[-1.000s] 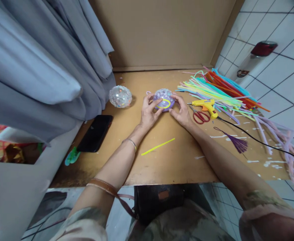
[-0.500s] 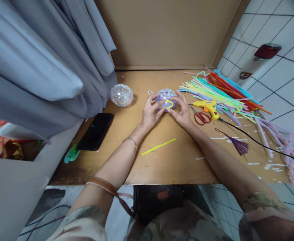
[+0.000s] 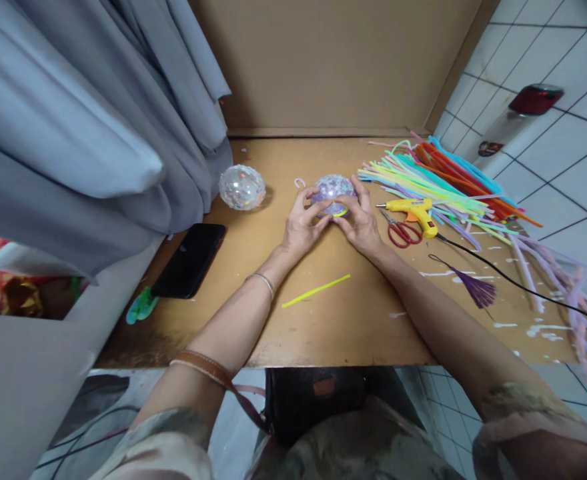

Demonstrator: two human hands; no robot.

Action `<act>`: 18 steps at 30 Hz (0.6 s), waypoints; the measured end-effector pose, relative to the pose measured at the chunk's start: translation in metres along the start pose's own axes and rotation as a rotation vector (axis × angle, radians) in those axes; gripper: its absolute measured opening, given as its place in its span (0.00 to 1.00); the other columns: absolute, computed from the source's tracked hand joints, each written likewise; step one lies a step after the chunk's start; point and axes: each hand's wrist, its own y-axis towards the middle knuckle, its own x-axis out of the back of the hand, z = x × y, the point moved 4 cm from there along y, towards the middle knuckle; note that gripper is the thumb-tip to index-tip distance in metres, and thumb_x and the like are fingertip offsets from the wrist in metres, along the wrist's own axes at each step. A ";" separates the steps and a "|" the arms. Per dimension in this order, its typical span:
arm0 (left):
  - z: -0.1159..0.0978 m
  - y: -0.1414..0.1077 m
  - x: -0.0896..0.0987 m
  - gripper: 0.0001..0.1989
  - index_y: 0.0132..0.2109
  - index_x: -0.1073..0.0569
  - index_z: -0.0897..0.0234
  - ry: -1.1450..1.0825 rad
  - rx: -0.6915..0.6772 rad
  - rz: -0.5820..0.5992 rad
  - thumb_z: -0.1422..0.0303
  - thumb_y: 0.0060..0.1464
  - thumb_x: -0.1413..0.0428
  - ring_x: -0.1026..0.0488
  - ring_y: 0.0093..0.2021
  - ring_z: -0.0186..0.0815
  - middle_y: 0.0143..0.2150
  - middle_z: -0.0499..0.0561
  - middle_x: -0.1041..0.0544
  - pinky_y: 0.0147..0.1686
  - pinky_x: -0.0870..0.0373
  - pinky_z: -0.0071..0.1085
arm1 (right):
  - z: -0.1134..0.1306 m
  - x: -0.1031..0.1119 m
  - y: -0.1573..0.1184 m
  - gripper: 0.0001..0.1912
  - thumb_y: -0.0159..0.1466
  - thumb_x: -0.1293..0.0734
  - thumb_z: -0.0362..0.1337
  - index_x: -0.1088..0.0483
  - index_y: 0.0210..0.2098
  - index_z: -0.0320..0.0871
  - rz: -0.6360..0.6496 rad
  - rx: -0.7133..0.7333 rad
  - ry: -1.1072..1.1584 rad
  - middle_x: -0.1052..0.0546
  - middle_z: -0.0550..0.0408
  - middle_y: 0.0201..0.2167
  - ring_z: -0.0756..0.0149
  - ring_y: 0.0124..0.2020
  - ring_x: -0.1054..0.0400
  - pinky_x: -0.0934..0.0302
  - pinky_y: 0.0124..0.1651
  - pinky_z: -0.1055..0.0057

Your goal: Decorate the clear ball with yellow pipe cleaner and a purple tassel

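Note:
A purple glittery ball (image 3: 334, 187) rests on the wooden table, with a yellow pipe cleaner ring (image 3: 341, 212) on its near side. My left hand (image 3: 302, 223) grips the ball's left side, its fingers bent against the ring. On the right side, my right hand (image 3: 361, 220) has its fingers curled round ball and ring, thumb low near the left thumb. Part of the ring is hidden by my fingers. A small pink loop (image 3: 300, 183) lies just beyond my left hand. A straight yellow pipe cleaner (image 3: 316, 291) lies nearer to me.
To the left are a clear ball (image 3: 242, 187), a black phone (image 3: 189, 261) and a green-blue piece (image 3: 142, 306). On the right lie a yellow glue gun (image 3: 418, 215), red scissors (image 3: 404, 233), a purple tassel (image 3: 473, 287) and colourful pipe cleaners (image 3: 443, 180).
My right fingers have shifted left over the ball's front and cover more of the yellow ring. My left hand has barely moved.

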 end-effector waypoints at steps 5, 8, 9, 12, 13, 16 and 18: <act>-0.002 0.002 0.000 0.19 0.54 0.23 0.55 -0.017 0.006 -0.003 0.50 0.64 0.43 0.27 0.62 0.48 0.60 0.58 0.29 0.64 0.28 0.54 | -0.003 -0.001 -0.002 0.18 0.70 0.35 0.46 0.30 0.58 0.52 -0.047 0.049 -0.116 0.43 0.50 0.76 0.45 0.74 0.43 0.41 0.73 0.41; 0.000 0.001 -0.002 0.28 0.60 0.27 0.56 -0.024 0.026 -0.001 0.45 0.60 0.40 0.31 0.67 0.49 0.63 0.61 0.32 0.66 0.31 0.54 | -0.005 0.000 -0.002 0.19 0.70 0.34 0.48 0.30 0.58 0.55 -0.050 0.019 -0.107 0.41 0.53 0.75 0.45 0.75 0.44 0.41 0.73 0.42; 0.004 0.001 -0.004 0.34 0.63 0.30 0.56 -0.028 0.053 0.004 0.44 0.57 0.38 0.32 0.68 0.50 0.64 0.62 0.34 0.66 0.30 0.54 | -0.006 0.000 -0.001 0.19 0.69 0.34 0.48 0.30 0.58 0.55 -0.041 0.004 -0.103 0.41 0.53 0.75 0.45 0.75 0.44 0.42 0.73 0.41; 0.019 -0.003 -0.011 0.49 0.70 0.40 0.54 -0.038 0.149 0.006 0.40 0.49 0.34 0.36 0.71 0.54 0.68 0.65 0.38 0.66 0.31 0.54 | -0.007 0.000 0.000 0.21 0.69 0.34 0.48 0.31 0.60 0.53 -0.001 -0.032 -0.108 0.43 0.50 0.76 0.43 0.75 0.44 0.45 0.74 0.39; 0.024 -0.004 -0.014 0.51 0.71 0.41 0.55 -0.038 0.164 0.005 0.41 0.47 0.33 0.37 0.72 0.55 0.69 0.66 0.39 0.67 0.32 0.54 | -0.007 0.000 0.000 0.21 0.69 0.35 0.48 0.31 0.60 0.52 0.011 -0.037 -0.115 0.43 0.49 0.76 0.43 0.75 0.44 0.45 0.74 0.39; 0.037 -0.008 -0.021 0.52 0.71 0.42 0.55 -0.063 0.190 0.006 0.43 0.46 0.30 0.39 0.74 0.56 0.71 0.67 0.40 0.69 0.35 0.55 | -0.007 0.000 0.001 0.22 0.69 0.35 0.49 0.31 0.60 0.51 0.020 -0.035 -0.129 0.42 0.48 0.76 0.45 0.75 0.45 0.44 0.74 0.42; 0.040 -0.008 -0.025 0.52 0.71 0.44 0.54 -0.098 0.192 0.013 0.45 0.47 0.30 0.37 0.73 0.55 0.71 0.67 0.39 0.68 0.34 0.56 | -0.007 0.000 0.001 0.22 0.69 0.34 0.51 0.31 0.59 0.51 0.010 -0.033 -0.133 0.41 0.48 0.75 0.45 0.75 0.45 0.43 0.73 0.43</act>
